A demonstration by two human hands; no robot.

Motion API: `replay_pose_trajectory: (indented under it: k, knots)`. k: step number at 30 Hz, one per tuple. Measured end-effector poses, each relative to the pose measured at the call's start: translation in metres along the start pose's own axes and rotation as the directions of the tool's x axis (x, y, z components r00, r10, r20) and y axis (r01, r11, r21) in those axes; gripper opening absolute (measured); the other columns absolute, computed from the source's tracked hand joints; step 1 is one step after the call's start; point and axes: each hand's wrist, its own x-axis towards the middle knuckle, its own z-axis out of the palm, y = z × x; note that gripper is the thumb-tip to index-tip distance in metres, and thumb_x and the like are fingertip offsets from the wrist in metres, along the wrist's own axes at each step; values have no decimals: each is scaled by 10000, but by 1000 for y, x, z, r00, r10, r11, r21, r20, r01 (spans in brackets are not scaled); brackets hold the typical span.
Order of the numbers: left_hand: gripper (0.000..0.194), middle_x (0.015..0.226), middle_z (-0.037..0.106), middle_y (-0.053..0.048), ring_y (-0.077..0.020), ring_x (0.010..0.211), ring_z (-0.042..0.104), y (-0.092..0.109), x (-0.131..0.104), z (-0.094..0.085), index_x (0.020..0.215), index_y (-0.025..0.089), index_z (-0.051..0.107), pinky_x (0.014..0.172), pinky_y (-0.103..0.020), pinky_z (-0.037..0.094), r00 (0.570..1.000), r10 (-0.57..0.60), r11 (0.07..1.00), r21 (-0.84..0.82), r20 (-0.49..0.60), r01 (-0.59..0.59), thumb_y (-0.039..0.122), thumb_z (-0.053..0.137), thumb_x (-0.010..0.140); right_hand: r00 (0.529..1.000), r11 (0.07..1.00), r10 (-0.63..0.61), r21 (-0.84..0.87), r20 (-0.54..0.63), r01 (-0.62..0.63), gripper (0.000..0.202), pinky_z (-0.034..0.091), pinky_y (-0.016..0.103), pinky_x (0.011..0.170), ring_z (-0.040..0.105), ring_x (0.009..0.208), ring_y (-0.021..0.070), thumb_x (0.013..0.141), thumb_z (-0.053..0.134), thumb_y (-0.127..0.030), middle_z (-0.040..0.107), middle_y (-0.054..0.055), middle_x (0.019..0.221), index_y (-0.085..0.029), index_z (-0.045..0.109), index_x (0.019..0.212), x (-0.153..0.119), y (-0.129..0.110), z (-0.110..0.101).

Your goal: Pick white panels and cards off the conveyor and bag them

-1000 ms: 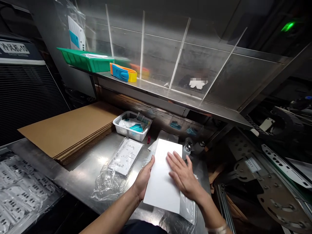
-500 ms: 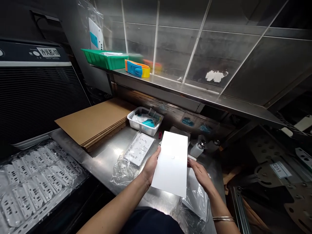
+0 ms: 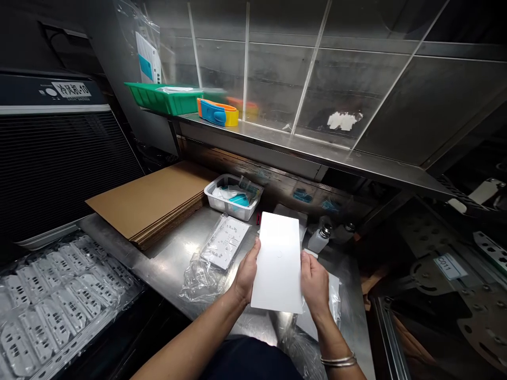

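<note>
A flat white panel [image 3: 278,264] is held up over the metal table, its plain face toward me with a faint round mark near the middle. My left hand [image 3: 246,272] grips its left edge, thumb on the rim. On the opposite edge my right hand [image 3: 315,282] is closed, its other fingers partly hidden behind the panel. A white part with small holes, in a clear plastic bag [image 3: 226,243], lies left of the panel. Another bagged white piece [image 3: 335,301] lies partly behind my right hand.
Cardboard sheets [image 3: 152,198] are stacked at the left, beside a white basket [image 3: 233,198] with wrappers. A bottle [image 3: 319,240] stands behind my right hand. Above runs a shelf with a green tray [image 3: 166,100] and coloured bands [image 3: 217,112]. Bagged parts [image 3: 59,301] fill the lower left.
My right hand has moved up and inward onto the panel's right edge and now grips it. The panel has turned slightly and stands straighter. The whole view has shifted a little.
</note>
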Motion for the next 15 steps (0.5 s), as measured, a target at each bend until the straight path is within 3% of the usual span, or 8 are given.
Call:
replay_pose_trajectory:
  k: [3, 5, 8, 10, 13, 15]
  knots:
    - [620, 986, 690, -135, -304, 957, 627, 1, -2, -1, 1172, 93, 554, 868, -417, 468, 999, -41, 999, -17, 12, 41, 586, 440, 814, 992, 959, 127, 258, -10, -120, 362, 409, 287, 500, 494, 454, 144, 753, 524, -538, 535, -27, 529, -185, 598, 785, 11, 32, -2]
    - [627, 982, 690, -136, -308, 952, 628, 3, -1, -3, 1163, 93, 559, 862, -424, 471, 999, -53, 998, -21, -1, 53, 596, 433, 811, 986, 933, 165, 327, -15, -151, 380, 457, 290, 498, 496, 459, 126, 725, 557, -537, 520, -48, 571, -189, 563, 879, 10, 48, -6]
    - [674, 1009, 680, -145, -321, 967, 618, 6, 4, -7, 1177, 91, 546, 855, -441, 474, 997, -75, 997, 5, -13, 76, 634, 387, 809, 963, 854, 269, 458, 22, -249, 458, 508, 288, 541, 585, 662, 153, 681, 626, -538, 571, -15, 771, -220, 526, 996, -4, 54, -11]
    - [719, 1061, 659, -161, -338, 1002, 598, 5, 7, -6, 1211, 83, 515, 858, -458, 471, 997, -66, 995, 70, -40, 69, 655, 355, 807, 918, 748, 360, 538, 163, -389, 488, 502, 264, 521, 603, 780, 179, 692, 620, -566, 594, 15, 904, -248, 533, 1052, -18, 46, -11]
    - [749, 1203, 581, -179, -362, 1097, 536, -5, 4, 1, 1306, 95, 418, 895, -488, 446, 993, 74, 942, 334, -90, -39, 649, 373, 804, 834, 639, 393, 537, 387, -551, 510, 478, 266, 461, 611, 756, 199, 754, 505, -635, 624, 45, 942, -253, 560, 1087, -38, 30, -1]
    - [798, 1369, 432, -155, -361, 1224, 418, -18, -4, 7, 1389, 155, 292, 995, -491, 367, 987, 155, 771, 620, 32, -141, 593, 520, 762, 866, 666, 324, 558, 381, -495, 501, 498, 292, 502, 611, 761, 206, 798, 456, -619, 636, 67, 940, -218, 580, 1071, -48, 26, 8]
